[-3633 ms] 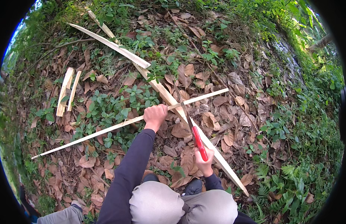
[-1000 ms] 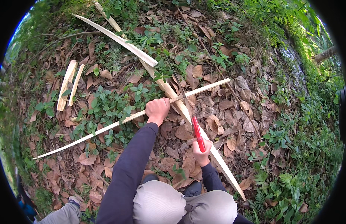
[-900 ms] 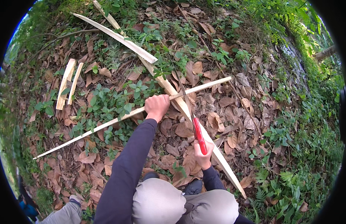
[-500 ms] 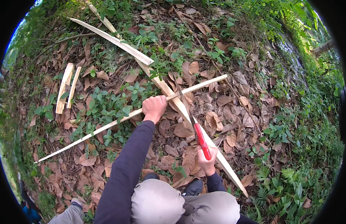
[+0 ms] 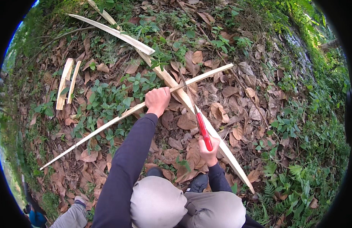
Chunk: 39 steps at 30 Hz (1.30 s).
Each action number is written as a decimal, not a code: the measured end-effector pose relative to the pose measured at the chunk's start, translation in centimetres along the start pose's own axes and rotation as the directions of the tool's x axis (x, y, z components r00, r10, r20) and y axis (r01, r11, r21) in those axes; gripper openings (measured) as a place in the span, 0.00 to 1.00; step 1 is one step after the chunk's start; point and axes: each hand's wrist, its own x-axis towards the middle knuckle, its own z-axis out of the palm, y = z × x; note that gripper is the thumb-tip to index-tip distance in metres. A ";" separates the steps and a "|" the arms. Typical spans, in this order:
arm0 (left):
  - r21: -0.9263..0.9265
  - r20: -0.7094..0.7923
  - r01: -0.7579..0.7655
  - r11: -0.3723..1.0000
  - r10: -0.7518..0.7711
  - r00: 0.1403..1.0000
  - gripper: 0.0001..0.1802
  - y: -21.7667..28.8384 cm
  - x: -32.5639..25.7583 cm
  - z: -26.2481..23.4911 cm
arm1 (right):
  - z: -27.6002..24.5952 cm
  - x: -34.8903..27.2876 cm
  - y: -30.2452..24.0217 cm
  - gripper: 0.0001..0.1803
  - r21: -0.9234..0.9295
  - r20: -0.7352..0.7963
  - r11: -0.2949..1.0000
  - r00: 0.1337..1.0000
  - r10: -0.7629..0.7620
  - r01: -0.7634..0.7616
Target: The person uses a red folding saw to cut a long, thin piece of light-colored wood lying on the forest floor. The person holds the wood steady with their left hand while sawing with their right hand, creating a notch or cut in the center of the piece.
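Observation:
My left hand is closed around a thin pale wooden strip, which runs from the lower left to the upper right. This strip lies across a wider wooden plank on the ground, just right of my fist. In my right hand is the red handle of a hand saw. The saw's blade reaches up and away, resting against the thin strip where it crosses the plank. Whether the blade has cut into the wood cannot be made out.
A curved pale slat lies over the plank's far end. Two short wooden pieces lie at the left. Dry leaves and low green plants cover the ground. Another person's leg shows at the lower left.
The right hand and saw sit slightly higher in the picture, blade still at the crossing. The thin strip's angle has flattened a little at its right end. Both grips are the same.

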 end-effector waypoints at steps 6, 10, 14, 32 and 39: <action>0.005 -0.027 0.056 0.998 -0.055 0.998 0.29 -0.3 -1.8 0.4 | -5.4 -6.0 -1.6 0.05 -0.076 0.044 0.997 0.999 -0.027 0.031; -0.019 0.009 0.085 0.996 -0.085 0.996 0.28 1.1 -2.4 0.4 | -3.0 -2.0 -0.9 0.07 -0.042 -0.004 0.999 1.000 -0.031 0.030; 0.014 -0.010 0.010 1.000 -0.009 1.000 0.28 0.3 -0.9 -0.1 | -1.5 0.5 0.3 0.08 0.026 0.007 1.000 1.000 0.003 -0.003; 0.098 -0.016 -0.059 0.993 0.061 0.998 0.20 -1.7 -2.3 0.5 | -4.8 -4.0 -0.7 0.05 -0.138 0.157 0.989 0.985 0.070 -0.049; -0.155 -0.091 -0.013 0.988 -0.001 0.996 0.25 2.0 -3.5 1.5 | -2.4 -3.4 3.7 0.08 -0.019 -0.175 1.000 0.985 -0.008 0.005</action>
